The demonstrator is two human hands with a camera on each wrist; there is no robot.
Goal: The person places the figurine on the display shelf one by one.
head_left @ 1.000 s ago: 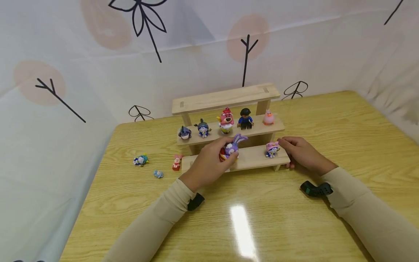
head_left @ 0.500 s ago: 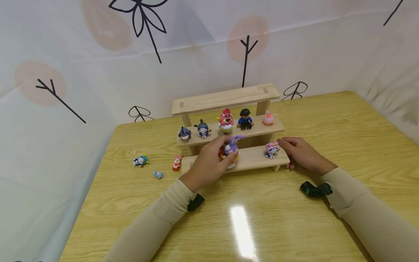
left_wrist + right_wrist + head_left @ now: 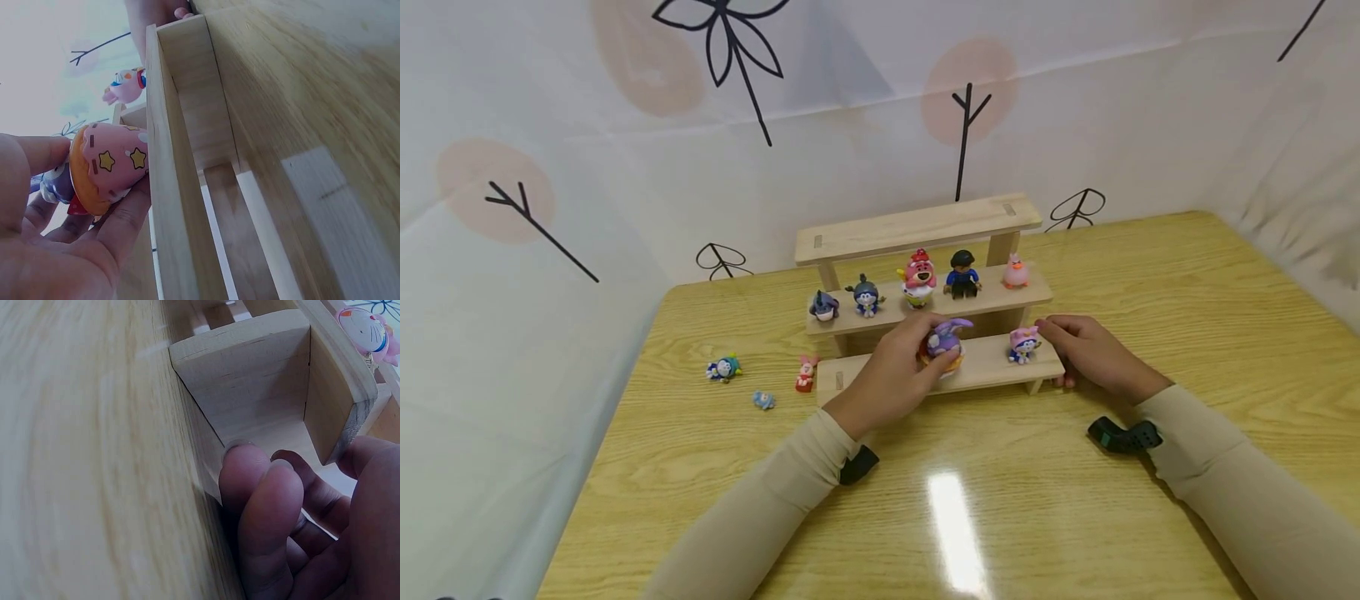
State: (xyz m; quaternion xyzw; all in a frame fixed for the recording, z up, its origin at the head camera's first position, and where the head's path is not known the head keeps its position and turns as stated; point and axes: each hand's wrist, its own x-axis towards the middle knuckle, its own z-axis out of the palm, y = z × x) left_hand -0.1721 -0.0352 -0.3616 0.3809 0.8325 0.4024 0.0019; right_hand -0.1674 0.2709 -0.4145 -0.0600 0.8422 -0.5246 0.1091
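In the head view, the left hand (image 3: 891,375) holds a purple long-eared figure (image 3: 946,343) between thumb and fingers, above the lowest step of a wooden shelf (image 3: 985,360). Beyond those fingers, on the middle step, sit a grey-blue donkey (image 3: 824,307), a dark-hooded figure (image 3: 866,297), a red bear (image 3: 918,275), a black-capped figure (image 3: 963,275) and a pink bird (image 3: 1016,272). To the left of the same hand lie three more pieces — a blue-and-white figure (image 3: 724,368), a small light-blue figure (image 3: 763,400) and a pink-and-red piglet (image 3: 806,375). The right hand (image 3: 1093,354) is at the shelf's right end, a pink-hooded figure (image 3: 1022,344) just left of its fingertips

In the left wrist view, thumb and fingers curl round the figure's pink, star-marked base (image 3: 119,159), which lies next to the step's edge; whether they touch is unclear

In the right wrist view, one digit touches the step's end corner, the other fingers bent below it — I cannot tell whether they grip the shelf
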